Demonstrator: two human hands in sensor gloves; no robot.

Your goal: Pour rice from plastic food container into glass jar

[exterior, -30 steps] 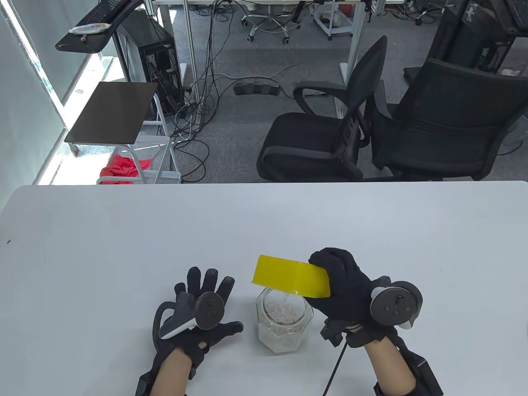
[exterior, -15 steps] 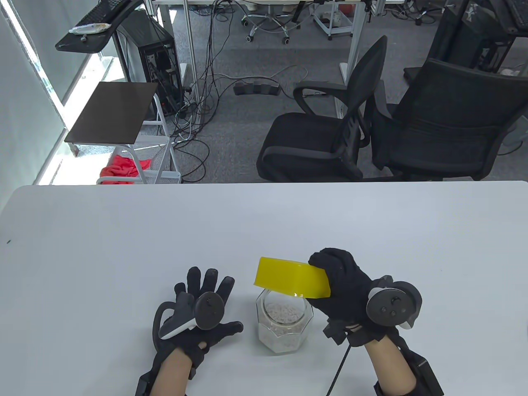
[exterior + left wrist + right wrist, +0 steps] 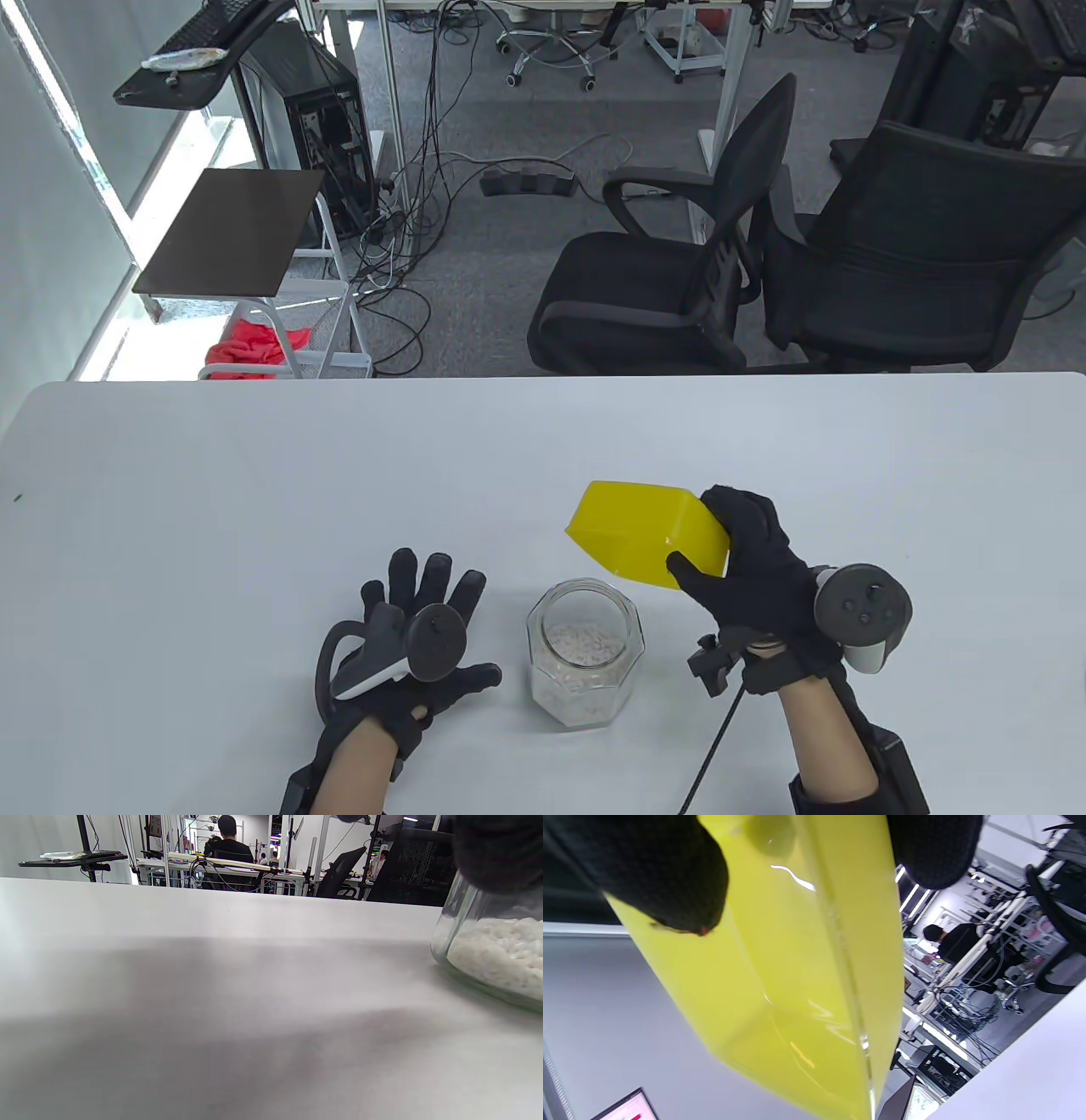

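A glass jar (image 3: 584, 652) holding white rice stands on the white table (image 3: 254, 492) near the front edge; it also shows at the right of the left wrist view (image 3: 492, 950). My right hand (image 3: 747, 569) grips a yellow plastic container (image 3: 649, 539), held tilted in the air behind and to the right of the jar. The container fills the right wrist view (image 3: 797, 963), pinched between my fingers (image 3: 666, 878). My left hand (image 3: 424, 632) rests flat on the table left of the jar, fingers spread, holding nothing.
Two black office chairs (image 3: 679, 280) stand beyond the table's far edge. A small black side table (image 3: 229, 229) and a computer tower (image 3: 310, 127) are at the back left, off the table. A cable (image 3: 713, 747) trails from my right wrist.
My right hand has lifted the yellow container up and away from over the jar's mouth, to the right and back. The left hand and the jar have not moved.
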